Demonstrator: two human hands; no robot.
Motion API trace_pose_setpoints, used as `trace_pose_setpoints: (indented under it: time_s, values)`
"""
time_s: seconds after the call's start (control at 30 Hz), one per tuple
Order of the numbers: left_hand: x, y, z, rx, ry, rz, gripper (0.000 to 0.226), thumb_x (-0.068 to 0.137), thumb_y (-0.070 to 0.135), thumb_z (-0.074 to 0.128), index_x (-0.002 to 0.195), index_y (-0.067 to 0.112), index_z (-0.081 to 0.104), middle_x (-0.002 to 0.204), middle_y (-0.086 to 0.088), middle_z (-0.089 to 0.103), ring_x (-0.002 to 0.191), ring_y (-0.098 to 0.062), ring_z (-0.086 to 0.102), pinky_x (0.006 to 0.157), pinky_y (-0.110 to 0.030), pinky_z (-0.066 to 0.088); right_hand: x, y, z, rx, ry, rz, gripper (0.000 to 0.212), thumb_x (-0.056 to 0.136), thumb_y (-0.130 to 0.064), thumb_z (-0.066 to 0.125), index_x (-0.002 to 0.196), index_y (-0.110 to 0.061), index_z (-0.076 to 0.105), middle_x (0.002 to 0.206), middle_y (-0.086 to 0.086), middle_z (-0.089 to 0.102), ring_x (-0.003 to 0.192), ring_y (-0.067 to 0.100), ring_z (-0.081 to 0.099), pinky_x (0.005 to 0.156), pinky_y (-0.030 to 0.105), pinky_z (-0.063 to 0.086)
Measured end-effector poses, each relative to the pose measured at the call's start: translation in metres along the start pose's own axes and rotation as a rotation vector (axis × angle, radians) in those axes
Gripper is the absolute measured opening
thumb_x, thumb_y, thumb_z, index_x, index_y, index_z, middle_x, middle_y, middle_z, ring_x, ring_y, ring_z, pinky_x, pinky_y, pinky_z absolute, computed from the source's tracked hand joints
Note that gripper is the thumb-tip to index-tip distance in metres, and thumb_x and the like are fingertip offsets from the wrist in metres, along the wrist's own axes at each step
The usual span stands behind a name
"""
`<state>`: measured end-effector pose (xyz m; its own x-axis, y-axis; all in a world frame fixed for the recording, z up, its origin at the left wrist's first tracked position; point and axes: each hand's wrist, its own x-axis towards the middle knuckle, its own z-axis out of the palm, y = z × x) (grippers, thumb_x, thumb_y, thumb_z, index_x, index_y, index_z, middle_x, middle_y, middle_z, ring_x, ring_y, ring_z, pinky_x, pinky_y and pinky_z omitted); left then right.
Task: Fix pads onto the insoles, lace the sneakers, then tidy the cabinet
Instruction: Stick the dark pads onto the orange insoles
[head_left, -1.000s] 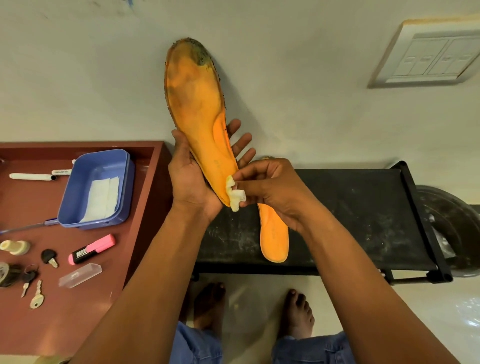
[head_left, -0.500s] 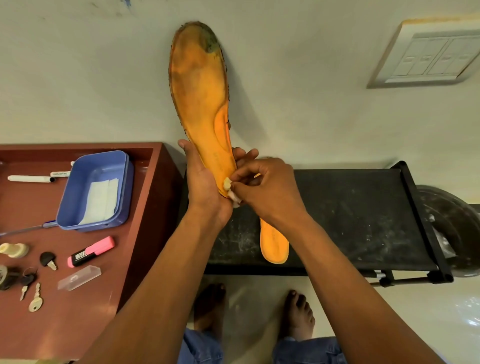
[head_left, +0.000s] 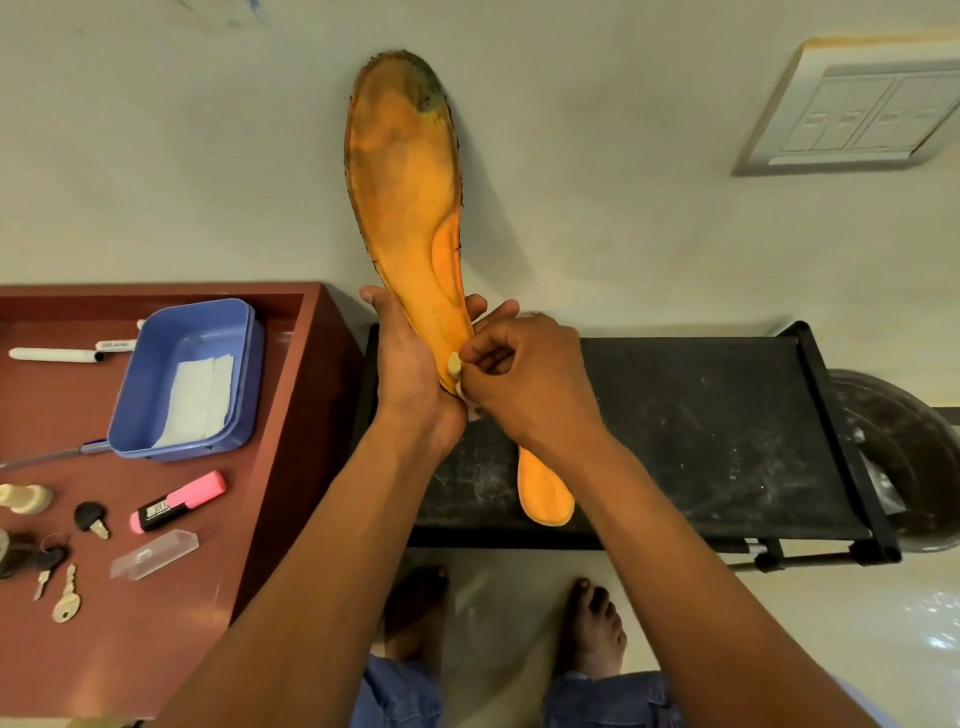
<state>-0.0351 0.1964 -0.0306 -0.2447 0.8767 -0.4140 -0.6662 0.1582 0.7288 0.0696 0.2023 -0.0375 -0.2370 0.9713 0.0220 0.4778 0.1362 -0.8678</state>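
Note:
A worn orange insole (head_left: 405, 197) stands upright in front of the wall, dark grime at its toe end. My left hand (head_left: 410, 374) grips its heel end from the left, fingers wrapped behind it. My right hand (head_left: 524, 374) pinches a small white pad (head_left: 454, 364) against the heel area of the insole. A second orange insole (head_left: 545, 493) lies on the black rack (head_left: 701, 415), partly hidden under my right wrist.
A red-brown cabinet top (head_left: 156, 597) at left carries a blue tray (head_left: 187, 379) with white pads, a pink highlighter (head_left: 179, 501), a clear cap, keys (head_left: 65, 597), and white markers (head_left: 57, 355). A dark basin (head_left: 909, 457) sits at right. Bare feet show below.
The insole was lifted and turned more upright. My right hand brought the white pad closer onto the heel and curled tighter round it.

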Motion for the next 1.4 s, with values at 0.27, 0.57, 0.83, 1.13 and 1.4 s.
trace_pose_setpoints:
  time_s: [0.27,0.57,0.83,1.13,1.4]
  values:
    - [0.006,-0.005,-0.002,0.071,0.005,-0.010,0.090,0.093,0.082,0.011,0.128,0.020,0.065,0.100,-0.010,0.071,0.101,-0.026,0.073,0.091,-0.042,0.057,0.001,0.005,0.002,-0.127,0.149,-0.069,0.003,0.083,-0.013,0.078,0.086,-0.013,0.079,0.084,-0.001,0.075,0.075,0.011,0.067,0.078,0.040,0.060]
    - [0.008,-0.005,-0.005,0.081,0.058,-0.053,0.094,0.092,0.084,0.016,0.128,0.013,0.066,0.105,-0.008,0.072,0.092,-0.029,0.076,0.072,-0.040,0.063,0.004,0.003,-0.007,0.074,-0.124,0.024,0.011,0.074,-0.006,0.085,0.078,-0.014,0.080,0.089,0.002,0.068,0.072,0.018,0.072,0.070,0.041,0.064]
    - [-0.001,-0.013,0.003,0.213,0.036,-0.044,0.082,0.097,0.076,0.008,0.113,0.023,0.069,0.112,-0.007,0.078,0.107,-0.022,0.075,0.099,-0.041,0.054,0.007,0.009,-0.008,-0.058,0.173,-0.093,0.004,0.081,-0.011,0.077,0.082,-0.013,0.080,0.078,-0.002,0.075,0.070,0.012,0.070,0.071,0.039,0.062]
    - [-0.002,-0.017,0.004,0.214,-0.057,-0.113,0.085,0.099,0.074,0.010,0.136,0.018,0.063,0.124,-0.009,0.074,0.116,-0.021,0.071,0.102,-0.041,0.053,0.006,0.011,-0.006,-0.130,0.282,-0.190,0.004,0.084,-0.015,0.078,0.085,-0.017,0.081,0.080,-0.003,0.073,0.071,0.010,0.066,0.071,0.036,0.058]
    - [0.000,-0.016,0.002,0.138,-0.192,-0.127,0.083,0.100,0.073,0.013,0.144,0.017,0.056,0.132,-0.014,0.069,0.124,-0.028,0.067,0.107,-0.046,0.050,0.013,0.008,-0.031,0.217,0.056,-0.008,0.005,0.087,-0.011,0.080,0.090,-0.015,0.080,0.083,0.001,0.077,0.072,0.018,0.074,0.066,0.045,0.064]
